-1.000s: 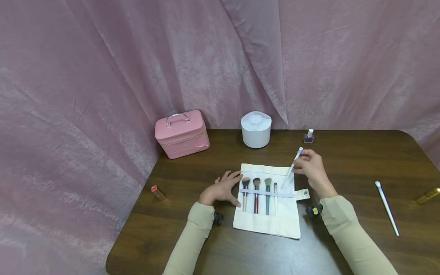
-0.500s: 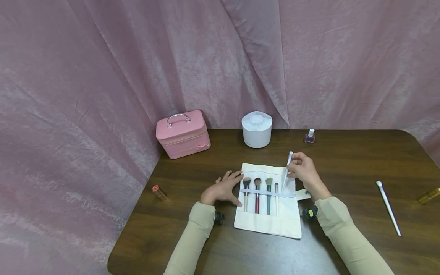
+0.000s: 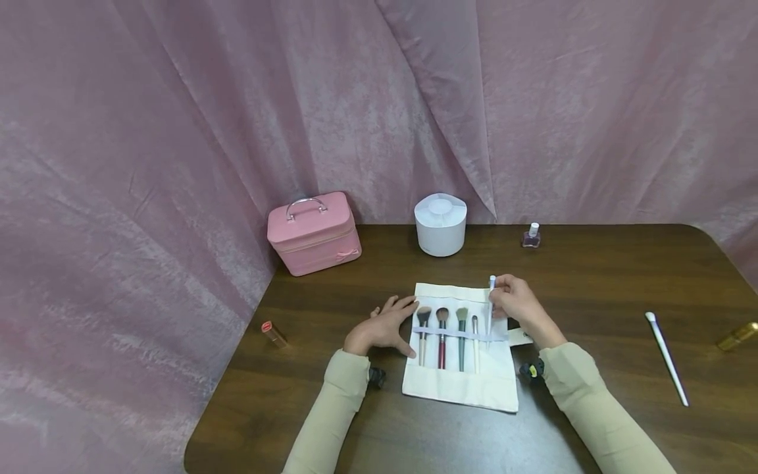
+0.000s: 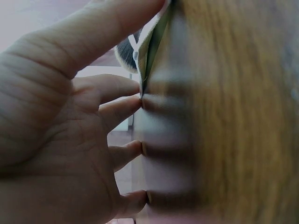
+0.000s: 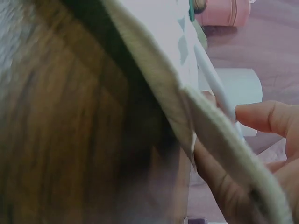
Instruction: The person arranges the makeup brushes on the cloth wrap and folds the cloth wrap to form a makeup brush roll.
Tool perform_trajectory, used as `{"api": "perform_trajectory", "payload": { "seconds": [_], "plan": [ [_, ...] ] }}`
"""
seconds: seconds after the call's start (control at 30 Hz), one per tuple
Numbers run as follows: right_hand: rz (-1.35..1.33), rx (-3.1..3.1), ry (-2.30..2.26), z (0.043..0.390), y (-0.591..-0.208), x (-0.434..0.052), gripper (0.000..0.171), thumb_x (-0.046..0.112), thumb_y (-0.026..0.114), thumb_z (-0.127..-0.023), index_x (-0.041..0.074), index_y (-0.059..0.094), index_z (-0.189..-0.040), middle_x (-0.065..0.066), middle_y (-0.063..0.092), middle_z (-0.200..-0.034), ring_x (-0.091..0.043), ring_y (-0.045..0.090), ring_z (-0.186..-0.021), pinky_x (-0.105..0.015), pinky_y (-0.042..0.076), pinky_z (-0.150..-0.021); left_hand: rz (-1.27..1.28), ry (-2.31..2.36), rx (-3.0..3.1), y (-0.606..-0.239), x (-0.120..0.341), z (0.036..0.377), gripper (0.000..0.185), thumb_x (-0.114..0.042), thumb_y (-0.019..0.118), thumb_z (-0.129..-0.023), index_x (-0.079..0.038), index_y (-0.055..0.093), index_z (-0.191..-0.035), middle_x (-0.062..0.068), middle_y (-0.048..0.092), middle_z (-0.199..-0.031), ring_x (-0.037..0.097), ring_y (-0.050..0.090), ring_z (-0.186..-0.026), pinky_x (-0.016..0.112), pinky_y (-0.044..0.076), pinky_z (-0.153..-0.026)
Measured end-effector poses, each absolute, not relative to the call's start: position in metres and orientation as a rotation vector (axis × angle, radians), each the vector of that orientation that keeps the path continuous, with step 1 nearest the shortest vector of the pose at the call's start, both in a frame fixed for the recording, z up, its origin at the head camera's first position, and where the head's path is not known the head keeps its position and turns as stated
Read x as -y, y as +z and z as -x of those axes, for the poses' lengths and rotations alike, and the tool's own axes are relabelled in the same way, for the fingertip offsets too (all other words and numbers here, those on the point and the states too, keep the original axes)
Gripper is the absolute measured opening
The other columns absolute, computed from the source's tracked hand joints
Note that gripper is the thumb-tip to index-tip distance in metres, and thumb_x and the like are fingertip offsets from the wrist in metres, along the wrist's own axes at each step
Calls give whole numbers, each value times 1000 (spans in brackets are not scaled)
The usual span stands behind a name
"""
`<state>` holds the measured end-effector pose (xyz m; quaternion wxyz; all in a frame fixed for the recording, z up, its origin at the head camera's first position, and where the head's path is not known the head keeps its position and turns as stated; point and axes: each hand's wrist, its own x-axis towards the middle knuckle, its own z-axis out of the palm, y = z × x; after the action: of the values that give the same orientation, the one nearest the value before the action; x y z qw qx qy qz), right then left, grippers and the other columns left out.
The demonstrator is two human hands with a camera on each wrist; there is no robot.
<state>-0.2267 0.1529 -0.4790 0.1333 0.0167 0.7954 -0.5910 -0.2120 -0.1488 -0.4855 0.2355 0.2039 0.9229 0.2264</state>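
A white cloth brush roll (image 3: 460, 388) lies unfolded on the table, with several makeup brushes tucked under its elastic band: a dark-tipped one (image 3: 423, 316), a red-handled one (image 3: 441, 342), a green one (image 3: 462, 339) and a thin white one (image 3: 476, 342). My right hand (image 3: 518, 303) pinches a slim white makeup brush (image 3: 490, 306) between thumb and fingers, its lower end at the band right of the thin white one. In the right wrist view that brush (image 5: 212, 77) slants beyond the roll's strap (image 5: 229, 140). My left hand (image 3: 387, 327) rests with spread fingers on the roll's left edge.
Another white brush (image 3: 666, 359) and a gold tube (image 3: 737, 336) lie at the right. A lipstick (image 3: 274, 334) lies at the left. Along the back stand a pink case (image 3: 314, 234), a white lidded container (image 3: 441, 225) and a nail polish bottle (image 3: 531, 236).
My right hand has moved left and toward me, bringing the pinched brush from a slant to nearly in line with the others, its end now at the band. My left hand has stayed put.
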Motion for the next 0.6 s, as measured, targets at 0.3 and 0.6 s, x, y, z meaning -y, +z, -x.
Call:
{"api": "perform_trajectory", "payload": {
  "seconds": [0.3, 0.6],
  "plan": [
    [-80, -2320, -1623, 224, -478, -149, 30, 13, 49, -105, -13, 52, -119, -16, 61, -85, -20, 63, -68, -33, 58, -65, -554, 591, -2537, -485, 149, 211, 106, -33, 91, -76, -16, 30, -161, 0, 18, -168, 33, 7, -154, 64, 12, -116],
    [-36, -2465, -1501, 217, -475, -152, 24, 9, 56, -100, -13, 65, -101, -10, 62, -71, -16, 59, -60, -29, 53, -56, -565, 615, -2529, -485, 149, 213, 106, -33, 91, -76, -16, 29, -161, 0, 17, -168, 33, 5, -154, 63, 11, -117]
  ]
}}
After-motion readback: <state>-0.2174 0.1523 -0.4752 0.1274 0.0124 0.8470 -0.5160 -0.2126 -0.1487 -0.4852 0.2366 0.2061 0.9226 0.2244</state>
